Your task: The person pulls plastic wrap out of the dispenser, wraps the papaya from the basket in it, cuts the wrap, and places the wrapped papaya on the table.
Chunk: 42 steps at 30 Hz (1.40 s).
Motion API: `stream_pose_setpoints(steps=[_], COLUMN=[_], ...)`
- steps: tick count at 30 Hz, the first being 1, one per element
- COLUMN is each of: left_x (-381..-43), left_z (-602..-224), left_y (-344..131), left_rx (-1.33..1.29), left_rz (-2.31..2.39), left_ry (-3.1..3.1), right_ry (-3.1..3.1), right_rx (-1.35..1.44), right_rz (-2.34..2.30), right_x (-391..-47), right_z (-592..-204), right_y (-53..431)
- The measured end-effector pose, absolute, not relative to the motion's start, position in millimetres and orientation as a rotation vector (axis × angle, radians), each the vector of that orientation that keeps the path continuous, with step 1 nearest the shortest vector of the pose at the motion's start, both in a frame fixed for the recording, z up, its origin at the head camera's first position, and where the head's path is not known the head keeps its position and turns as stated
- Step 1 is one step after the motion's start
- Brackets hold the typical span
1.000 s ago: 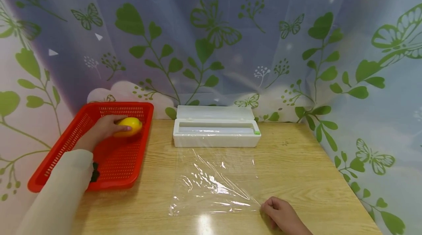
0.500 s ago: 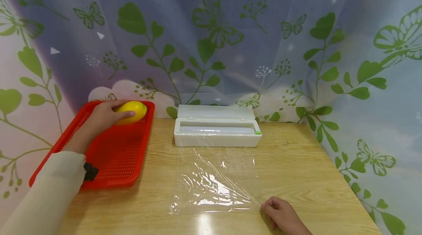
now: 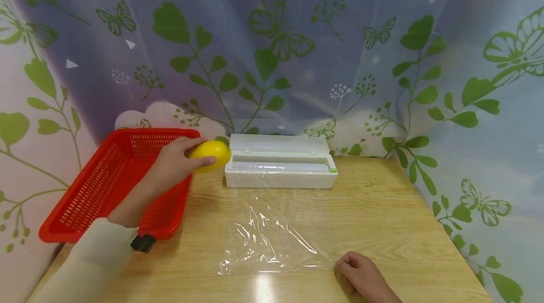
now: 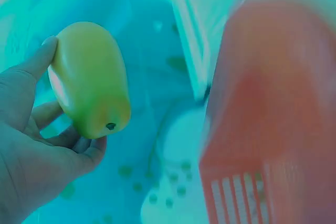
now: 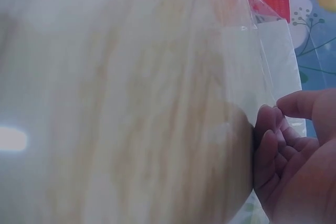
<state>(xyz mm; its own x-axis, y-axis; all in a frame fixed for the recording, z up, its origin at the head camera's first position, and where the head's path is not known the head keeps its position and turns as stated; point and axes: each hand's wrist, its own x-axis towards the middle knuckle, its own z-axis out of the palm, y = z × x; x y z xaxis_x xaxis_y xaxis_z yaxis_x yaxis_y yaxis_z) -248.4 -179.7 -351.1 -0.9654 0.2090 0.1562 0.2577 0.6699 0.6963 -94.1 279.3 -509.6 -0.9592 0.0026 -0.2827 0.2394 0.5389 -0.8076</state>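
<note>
My left hand [image 3: 176,159] grips a yellow mango [image 3: 211,155], held up between the red basket and the white box. In the left wrist view the mango [image 4: 92,77] shows a small dark stem mark at its lower end, with thumb and fingers around its side. A sheet of clear plastic wrap [image 3: 272,241] stretches over the table from the white wrap dispenser [image 3: 280,179], whose lid [image 3: 278,142] stands up. At the sheet's front right corner, my right hand [image 3: 361,272] pinches the film between thumb and forefinger, its other fingers curled.
The red plastic basket [image 3: 95,189] with slotted walls stands at the left of the wooden table [image 3: 382,208]. Behind and at the sides hangs a patterned curtain [image 3: 297,81]. A green tab [image 3: 332,170] sits at the dispenser's right end.
My left hand has lifted the mango out of the red basket and carried it right, to beside the dispenser. The right hand stays at the film's corner; creases in the film have shifted.
</note>
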Motion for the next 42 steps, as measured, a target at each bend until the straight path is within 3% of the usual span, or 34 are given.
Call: stream_pose_setpoints(steps=[24, 42], left_x=[-234.8, -232.3], left_z=[-453.9, -484.7], left_y=[-46.7, -13.5], left_rx=[-0.645, -0.765], left_rz=[-1.397, -1.295], left_ry=[-2.792, -2.881], right_ry=[2.55, 2.554], right_rx=[0.207, 0.253], right_rz=[-1.34, -1.36], right_x=[-93.8, -93.4], right_z=[-509.4, -508.6], right_y=[277.9, 274.9])
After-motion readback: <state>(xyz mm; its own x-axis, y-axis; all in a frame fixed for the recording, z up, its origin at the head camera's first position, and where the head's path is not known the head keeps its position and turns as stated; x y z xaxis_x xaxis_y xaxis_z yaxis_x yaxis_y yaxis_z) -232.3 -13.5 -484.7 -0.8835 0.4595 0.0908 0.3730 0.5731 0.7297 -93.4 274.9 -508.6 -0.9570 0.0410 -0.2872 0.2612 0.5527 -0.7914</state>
